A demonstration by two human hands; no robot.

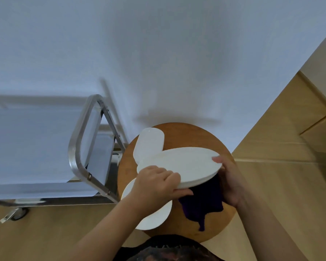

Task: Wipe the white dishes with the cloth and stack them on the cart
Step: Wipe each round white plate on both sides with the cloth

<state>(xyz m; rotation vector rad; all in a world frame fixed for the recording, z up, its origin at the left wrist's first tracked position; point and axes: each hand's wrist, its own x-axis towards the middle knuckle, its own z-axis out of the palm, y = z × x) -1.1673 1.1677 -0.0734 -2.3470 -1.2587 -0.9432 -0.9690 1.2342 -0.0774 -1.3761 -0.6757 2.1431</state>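
Note:
A large white oval dish [184, 164] is lifted above the round wooden table [188, 136]. My left hand [156, 183] grips its near-left rim, thumb under the edge. My right hand [229, 178] holds its right rim and has the dark purple cloth [203, 202] against the dish's underside; the cloth hangs down to the table. A smaller white rectangular dish [149, 144] lies behind on the table. A round white plate [154, 215] lies at the table's near-left edge, partly under my left arm.
The steel cart [77, 147] stands left of the table, its top shelf covered in pale sheet. A cart wheel [17, 213] rests on the wooden floor. A white wall is ahead and wooden panelling rises on the right.

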